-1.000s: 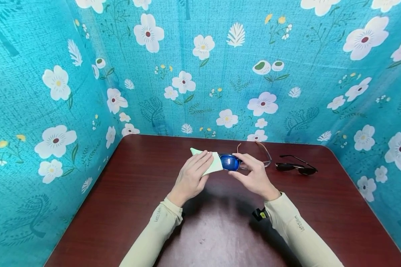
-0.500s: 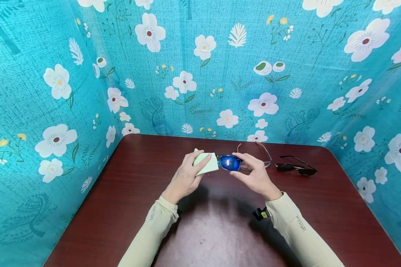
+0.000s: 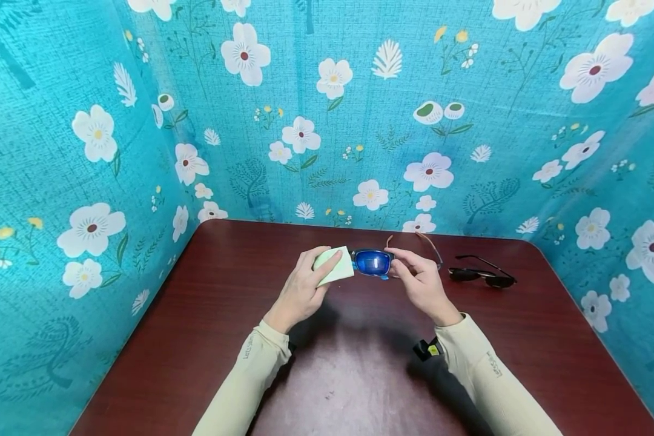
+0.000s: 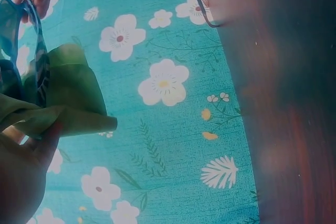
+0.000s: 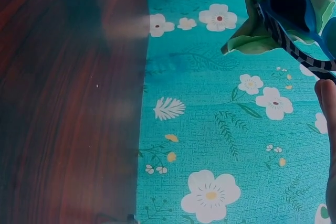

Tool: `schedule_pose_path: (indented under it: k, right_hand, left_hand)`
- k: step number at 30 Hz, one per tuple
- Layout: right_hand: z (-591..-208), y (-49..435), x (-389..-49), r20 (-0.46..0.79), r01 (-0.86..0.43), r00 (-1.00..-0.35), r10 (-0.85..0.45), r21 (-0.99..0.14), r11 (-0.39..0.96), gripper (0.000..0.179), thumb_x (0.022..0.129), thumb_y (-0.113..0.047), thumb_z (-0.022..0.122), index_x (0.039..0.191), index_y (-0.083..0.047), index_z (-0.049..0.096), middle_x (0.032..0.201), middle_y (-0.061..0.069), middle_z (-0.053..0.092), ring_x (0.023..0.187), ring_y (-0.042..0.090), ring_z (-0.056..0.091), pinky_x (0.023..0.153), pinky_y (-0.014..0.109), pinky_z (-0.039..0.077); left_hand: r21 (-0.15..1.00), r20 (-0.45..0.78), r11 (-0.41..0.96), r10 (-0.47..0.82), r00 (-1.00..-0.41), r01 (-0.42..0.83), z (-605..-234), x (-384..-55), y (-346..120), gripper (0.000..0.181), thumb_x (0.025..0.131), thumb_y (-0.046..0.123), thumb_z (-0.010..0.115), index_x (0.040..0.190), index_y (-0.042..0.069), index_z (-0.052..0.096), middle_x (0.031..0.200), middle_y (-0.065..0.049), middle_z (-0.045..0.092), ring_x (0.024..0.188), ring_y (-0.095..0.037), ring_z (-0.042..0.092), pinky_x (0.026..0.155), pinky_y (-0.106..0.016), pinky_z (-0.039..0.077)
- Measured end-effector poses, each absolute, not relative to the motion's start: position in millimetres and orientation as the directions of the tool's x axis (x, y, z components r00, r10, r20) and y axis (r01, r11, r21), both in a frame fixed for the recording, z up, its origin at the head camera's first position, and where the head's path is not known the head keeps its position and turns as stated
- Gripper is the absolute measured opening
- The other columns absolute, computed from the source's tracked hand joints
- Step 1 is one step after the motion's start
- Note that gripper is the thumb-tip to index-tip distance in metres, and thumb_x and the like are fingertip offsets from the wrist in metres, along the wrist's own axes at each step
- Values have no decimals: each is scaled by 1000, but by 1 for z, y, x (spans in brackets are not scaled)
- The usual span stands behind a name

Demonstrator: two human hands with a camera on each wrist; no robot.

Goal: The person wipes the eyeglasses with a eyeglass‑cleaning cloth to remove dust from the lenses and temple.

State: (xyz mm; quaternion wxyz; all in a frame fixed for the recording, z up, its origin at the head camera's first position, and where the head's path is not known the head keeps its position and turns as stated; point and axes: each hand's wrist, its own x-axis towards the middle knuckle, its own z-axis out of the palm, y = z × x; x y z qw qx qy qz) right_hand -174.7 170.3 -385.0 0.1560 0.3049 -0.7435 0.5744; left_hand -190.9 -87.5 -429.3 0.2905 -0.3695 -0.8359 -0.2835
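Right hand (image 3: 424, 283) shifted, thumb raised, pinching blue sunglasses (image 3: 373, 263)

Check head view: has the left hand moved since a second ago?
Yes, slightly: the left hand has shifted toward the wood-grain table's left edge.

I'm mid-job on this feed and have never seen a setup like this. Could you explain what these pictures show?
There is no machine here: you are watching a person's two bare hands. The wide picture comes from a camera on the head, looking forward and down. The other two views come from cameras worn on each wrist, looking at that hand's work. The left hand holds a green cloth at one end of the blue sunglasses; the right hand pinches their other end. On the table lie black sunglasses and another pair of glasses, partly hidden by the right hand.
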Motion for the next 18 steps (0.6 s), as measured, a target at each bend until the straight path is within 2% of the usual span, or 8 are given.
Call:
schedule_pose_path:
  k: [8,18]
  right_hand:
    - [-389,171,-178,636,-684,-726,-262,-710,170,25,87,19,52,112,19,57,94,32,63,81,3,67,70,21,53]
    - [-386,169,-174,567,-612,-789,-238,-757,227,30,88,15,54,117,13,57,91,27,66,76,4,65,67,20,52]
  left_hand:
    - [267,694,551,459,-554,791,-433,-193,-87,52,90,8,55,141,16,45,141,-15,37,123,-31,38,89,-43,46]
    - [275,710,544,441,-549,793,-436,-194,-85,51,91,7,54,141,14,45,139,-15,39,120,-31,40,89,-41,47]
